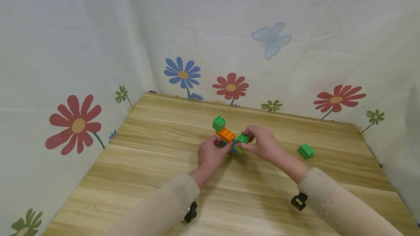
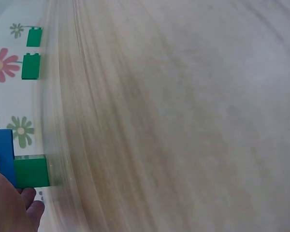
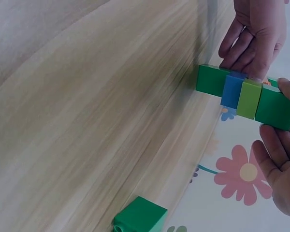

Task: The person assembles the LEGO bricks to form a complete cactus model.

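Both hands meet over the middle of the table at a joined build of toy bricks. My left hand (image 1: 210,154) grips the build by its middle, near an orange brick (image 1: 226,134) with a green brick (image 1: 218,123) on its far end. In the right wrist view a blue brick (image 3: 232,90) and a lime brick (image 3: 249,99) sit side by side in it, with another green brick (image 3: 212,80) at the end. Between thumb and fingers, my right hand (image 1: 265,144) pinches a green brick (image 3: 275,107) against the lime one; whether they are locked together I cannot tell.
A loose green brick (image 1: 306,151) lies on the wooden table (image 1: 157,130), right of the right hand. Two separate green bricks, one (image 2: 31,66) nearer than the other (image 2: 34,36), show in the left wrist view. A flower-printed cloth (image 1: 203,28) hangs behind the table.
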A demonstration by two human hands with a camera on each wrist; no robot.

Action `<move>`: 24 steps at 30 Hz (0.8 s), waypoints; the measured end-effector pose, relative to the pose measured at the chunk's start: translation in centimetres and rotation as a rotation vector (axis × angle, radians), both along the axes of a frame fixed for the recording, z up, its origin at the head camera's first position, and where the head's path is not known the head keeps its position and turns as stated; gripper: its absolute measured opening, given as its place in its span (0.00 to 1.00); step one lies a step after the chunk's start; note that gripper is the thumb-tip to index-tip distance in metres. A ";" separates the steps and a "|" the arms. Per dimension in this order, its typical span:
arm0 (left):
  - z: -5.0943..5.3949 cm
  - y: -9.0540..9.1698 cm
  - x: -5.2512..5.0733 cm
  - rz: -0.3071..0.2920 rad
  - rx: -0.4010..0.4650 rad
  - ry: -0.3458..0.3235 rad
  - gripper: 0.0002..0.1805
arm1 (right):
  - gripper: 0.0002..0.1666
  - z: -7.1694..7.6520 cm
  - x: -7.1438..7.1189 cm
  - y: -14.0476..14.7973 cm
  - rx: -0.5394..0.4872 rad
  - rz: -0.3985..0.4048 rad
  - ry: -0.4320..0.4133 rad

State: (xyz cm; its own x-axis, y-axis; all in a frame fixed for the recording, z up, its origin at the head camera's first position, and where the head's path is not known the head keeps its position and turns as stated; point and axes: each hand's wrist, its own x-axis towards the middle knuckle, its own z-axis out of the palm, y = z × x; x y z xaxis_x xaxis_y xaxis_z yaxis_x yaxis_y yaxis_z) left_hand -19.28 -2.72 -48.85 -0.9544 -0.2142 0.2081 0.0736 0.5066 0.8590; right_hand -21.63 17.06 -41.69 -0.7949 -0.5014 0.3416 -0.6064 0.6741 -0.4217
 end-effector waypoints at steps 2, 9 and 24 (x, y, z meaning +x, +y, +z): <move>-0.1 0.0 0.0 -0.001 -0.002 -0.010 0.20 | 0.22 -0.2 0.1 0.1 -0.011 -0.010 -0.004; -0.2 0.2 0.0 -0.004 0.008 -0.044 0.20 | 0.25 -0.5 0.4 0.6 -0.058 -0.004 -0.026; 0.2 0.1 -0.1 0.001 0.030 -0.057 0.20 | 0.31 1.5 -0.2 5.3 -0.031 -0.087 -0.121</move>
State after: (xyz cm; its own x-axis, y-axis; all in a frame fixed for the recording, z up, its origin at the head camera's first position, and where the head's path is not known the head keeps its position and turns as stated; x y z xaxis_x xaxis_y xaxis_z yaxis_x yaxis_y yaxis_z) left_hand -19.39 -2.65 -48.66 -0.9641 -0.2208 0.1473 0.0239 0.4805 0.8767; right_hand -21.81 22.31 -40.20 -0.8714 -0.4191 0.2549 -0.4894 0.7077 -0.5096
